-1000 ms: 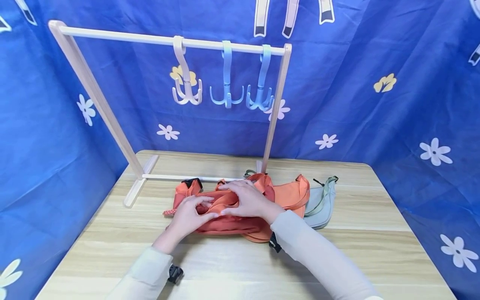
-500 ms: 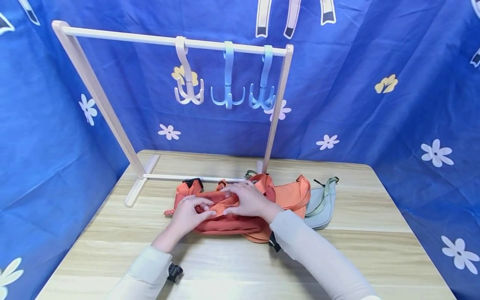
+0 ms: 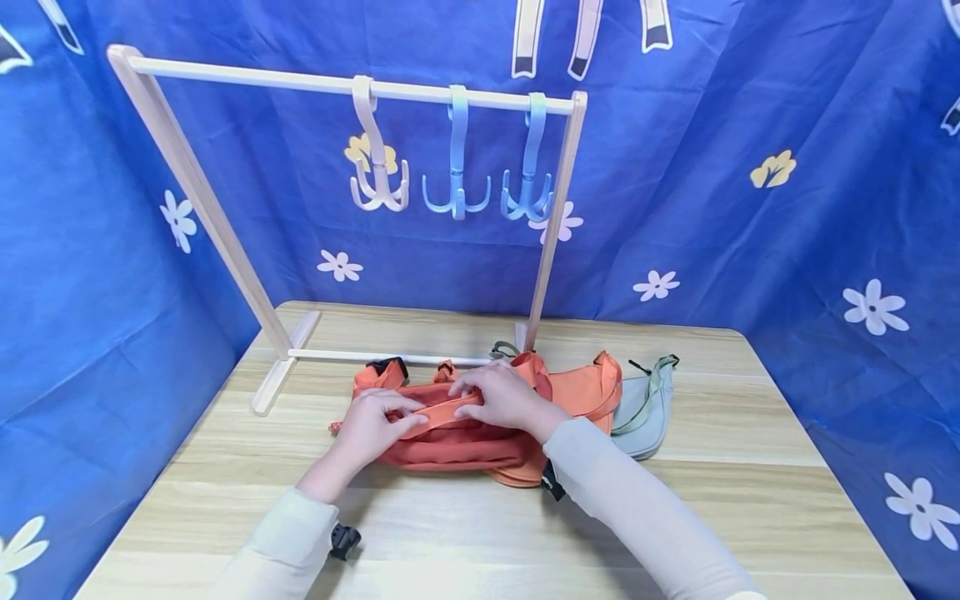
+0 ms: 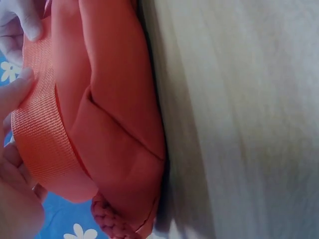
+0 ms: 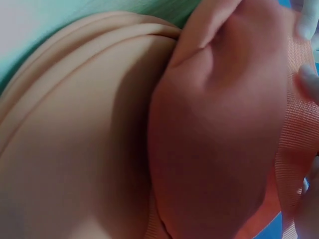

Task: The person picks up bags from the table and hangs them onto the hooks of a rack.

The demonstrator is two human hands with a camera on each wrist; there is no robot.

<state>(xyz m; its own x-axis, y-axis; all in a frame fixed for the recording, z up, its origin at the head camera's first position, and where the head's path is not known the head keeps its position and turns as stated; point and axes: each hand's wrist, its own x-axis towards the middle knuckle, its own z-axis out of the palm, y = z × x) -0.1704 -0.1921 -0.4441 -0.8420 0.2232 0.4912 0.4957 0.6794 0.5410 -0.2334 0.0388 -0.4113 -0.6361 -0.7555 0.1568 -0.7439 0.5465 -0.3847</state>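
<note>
Wood-grain tabletop (image 3: 450, 533): left hand (image 3: 369, 427) (strap's 8 o'clock), right hand (image 3: 504, 398) (2 o'clock) pinch webbing strap (image 3: 438, 415), now spread longer, apparently being straightened.

Red bag (image 3: 457, 452), soft cloth, creased, lying just below frame centre. Orange strap (image 3: 442, 414), flat ribbed webbing, runs across it, pinched by left hand (image 3: 369, 428) and right hand (image 3: 506, 397), bowed in left wrist view. Braided red cord (image 4: 110, 219) at bag's end, lower left of that view.
</note>
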